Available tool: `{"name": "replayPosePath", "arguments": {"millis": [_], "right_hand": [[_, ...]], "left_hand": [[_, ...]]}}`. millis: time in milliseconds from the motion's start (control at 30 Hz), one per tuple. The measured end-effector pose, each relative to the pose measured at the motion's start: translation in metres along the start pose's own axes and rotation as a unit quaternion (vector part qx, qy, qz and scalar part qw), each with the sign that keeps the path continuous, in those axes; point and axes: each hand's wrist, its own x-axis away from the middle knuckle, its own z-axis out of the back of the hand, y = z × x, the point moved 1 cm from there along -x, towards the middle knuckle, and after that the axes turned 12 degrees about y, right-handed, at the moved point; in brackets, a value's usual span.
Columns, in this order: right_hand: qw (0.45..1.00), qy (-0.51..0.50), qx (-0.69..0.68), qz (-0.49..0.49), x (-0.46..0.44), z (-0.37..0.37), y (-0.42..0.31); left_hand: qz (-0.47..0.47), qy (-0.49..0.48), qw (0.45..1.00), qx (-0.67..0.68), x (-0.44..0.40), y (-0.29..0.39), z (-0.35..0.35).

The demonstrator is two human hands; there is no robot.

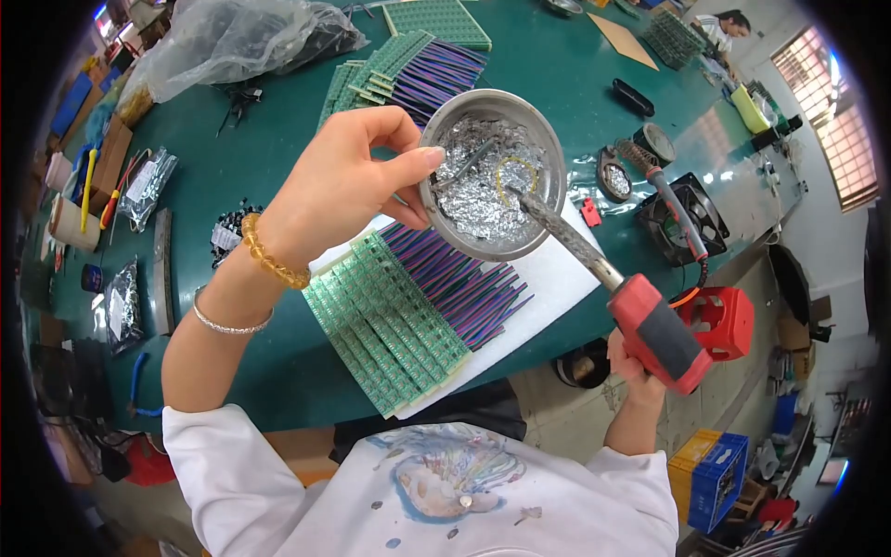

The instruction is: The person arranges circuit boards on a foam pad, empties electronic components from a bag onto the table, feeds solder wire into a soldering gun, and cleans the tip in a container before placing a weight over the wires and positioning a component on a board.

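My left hand (357, 172) is closed on the left rim of a round metal bowl (556, 176), its thumb over the edge. Silvery solder scraps (483, 209) line the bowl, along with a thin grey stick and a yellowish ring. In my right hand (633, 360) is a soldering iron (657, 330) with a red and black handle, its long tip reaching inside the bowl. Below the bowl, green circuit boards (385, 320) with dark purple wires (464, 278) lie on a white sheet (568, 278). The handle partly hides my right fingers.
More wired boards (394, 70) are stacked behind the bowl, near a clear plastic bag (241, 46). To the right are a second soldering iron (676, 213), a black fan (682, 218) and a red holder (724, 325). A person (724, 30) is at the far right.
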Motion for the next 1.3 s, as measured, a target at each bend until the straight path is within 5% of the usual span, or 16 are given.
{"name": "replayPosePath", "arguments": {"millis": [100,233,500,600,667,700,800,1000,1300], "right_hand": [[0.953,-0.055,0.228,0.194,-0.022,-0.021,-0.015],[0.910,-0.094,0.242,0.324,-0.027,-0.029,-0.005],[0.880,-0.154,0.297,0.336,-0.027,-0.026,-0.019],[0.907,-0.151,0.258,0.297,-0.020,-0.016,-0.015],[0.979,-0.103,0.155,0.083,-0.009,-0.004,-0.008],[0.995,-0.098,-0.008,-0.003,0.008,0.015,0.029],[0.975,-0.093,-0.143,-0.143,-0.007,-0.020,-0.002],[0.919,-0.079,-0.270,-0.276,-0.009,-0.022,0.003],[0.901,-0.032,-0.326,-0.285,-0.005,-0.012,0.005]], "left_hand": [[-0.006,-0.020,1.000,-0.023,0.001,0.003,-0.003],[0.003,-0.036,0.999,-0.011,0.003,0.004,-0.001],[0.002,-0.042,0.998,-0.035,0.004,0.001,0.003],[-0.008,-0.038,0.999,-0.021,0.004,0.000,0.004],[-0.015,-0.033,0.999,-0.031,0.005,0.001,0.003],[-0.015,-0.033,0.999,-0.031,0.005,0.001,0.002],[-0.021,-0.045,0.999,-0.018,0.006,0.001,0.000],[-0.033,-0.044,0.998,-0.013,0.010,0.005,0.000],[-0.048,-0.021,0.999,-0.011,0.010,0.004,0.006]]}}
